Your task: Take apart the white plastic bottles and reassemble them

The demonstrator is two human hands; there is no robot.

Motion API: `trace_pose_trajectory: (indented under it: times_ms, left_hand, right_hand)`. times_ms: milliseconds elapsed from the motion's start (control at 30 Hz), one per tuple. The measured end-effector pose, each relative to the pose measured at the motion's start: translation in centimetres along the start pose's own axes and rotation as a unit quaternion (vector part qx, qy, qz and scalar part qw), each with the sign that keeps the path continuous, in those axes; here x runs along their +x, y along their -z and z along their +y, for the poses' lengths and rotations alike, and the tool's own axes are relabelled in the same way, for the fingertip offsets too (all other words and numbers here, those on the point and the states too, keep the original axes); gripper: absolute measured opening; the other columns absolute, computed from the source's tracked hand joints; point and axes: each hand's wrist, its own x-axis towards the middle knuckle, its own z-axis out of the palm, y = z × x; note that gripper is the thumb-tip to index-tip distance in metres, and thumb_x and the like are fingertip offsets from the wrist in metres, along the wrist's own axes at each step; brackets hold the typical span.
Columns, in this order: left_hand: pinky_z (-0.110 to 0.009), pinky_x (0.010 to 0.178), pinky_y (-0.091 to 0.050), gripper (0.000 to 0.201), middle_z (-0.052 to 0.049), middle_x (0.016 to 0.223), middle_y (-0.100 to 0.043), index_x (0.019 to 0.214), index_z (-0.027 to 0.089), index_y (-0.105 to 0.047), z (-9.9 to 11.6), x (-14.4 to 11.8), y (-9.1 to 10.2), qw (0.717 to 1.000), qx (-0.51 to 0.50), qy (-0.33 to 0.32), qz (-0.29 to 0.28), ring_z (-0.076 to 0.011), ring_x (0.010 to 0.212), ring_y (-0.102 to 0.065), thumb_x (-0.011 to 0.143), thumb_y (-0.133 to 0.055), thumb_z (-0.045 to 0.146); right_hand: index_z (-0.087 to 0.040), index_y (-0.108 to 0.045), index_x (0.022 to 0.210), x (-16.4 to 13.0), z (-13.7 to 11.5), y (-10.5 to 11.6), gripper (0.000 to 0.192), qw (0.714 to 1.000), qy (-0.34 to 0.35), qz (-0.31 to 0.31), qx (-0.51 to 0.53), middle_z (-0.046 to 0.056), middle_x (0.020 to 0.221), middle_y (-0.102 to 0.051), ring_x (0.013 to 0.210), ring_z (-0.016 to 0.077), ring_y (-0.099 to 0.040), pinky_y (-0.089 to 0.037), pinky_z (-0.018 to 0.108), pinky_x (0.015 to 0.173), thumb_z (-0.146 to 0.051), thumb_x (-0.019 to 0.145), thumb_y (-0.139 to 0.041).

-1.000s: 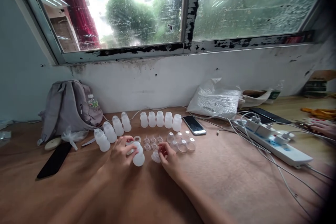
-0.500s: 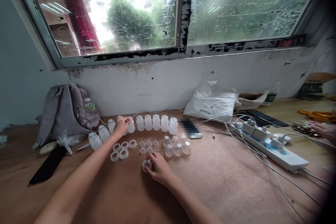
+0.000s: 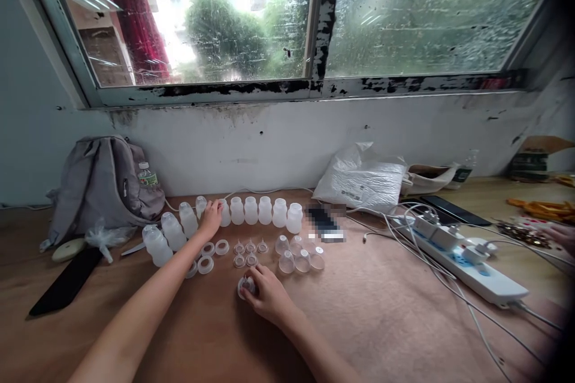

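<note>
A row of small white plastic bottles (image 3: 265,210) stands along the back of the brown table (image 3: 395,311). My left hand (image 3: 211,217) reaches out to that row and rests on one bottle (image 3: 224,213) at its left part; its fingers curl round the bottle. More bottles (image 3: 157,245) stand in a slanted line to the left. In front lie white rings (image 3: 221,246), small clear nipples (image 3: 250,247) and clear caps (image 3: 302,261). My right hand (image 3: 268,295) is closed over a small clear piece (image 3: 245,287) on the table, nearer to me.
A grey backpack (image 3: 100,184) leans on the wall at left, with a black phone (image 3: 65,282) in front. A blurred phone (image 3: 324,222), a white plastic bag (image 3: 365,179) and a power strip (image 3: 462,263) with cables lie to the right. Another person's hand (image 3: 561,234) shows at far right.
My left hand carried a bottle from the table's middle back to the row and stays on it. My right hand closed over the small clear piece and drew it slightly nearer.
</note>
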Motion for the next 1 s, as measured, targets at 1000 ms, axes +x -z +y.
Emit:
trace_pose_trajectory:
  times_ms: [1000]
  left_hand:
    - [-0.034, 0.080, -0.042, 0.029, -0.005, 0.100, -0.054, 0.107, 0.023, -0.047, 1.5, -15.8, 2.6, 0.937, -0.161, -0.269, -0.152, -0.0190, 0.092, -0.050, 0.080, -0.050, 0.032]
  right_hand:
    - [-0.019, -0.040, 0.072, 1.0, 0.7, -2.3, 0.016, 0.991, -0.029, 0.069, 0.114, -0.005, 0.058, -0.042, 0.052, 0.0097, -0.039, -0.032, 0.019, 0.052, -0.008, 0.061, -0.041]
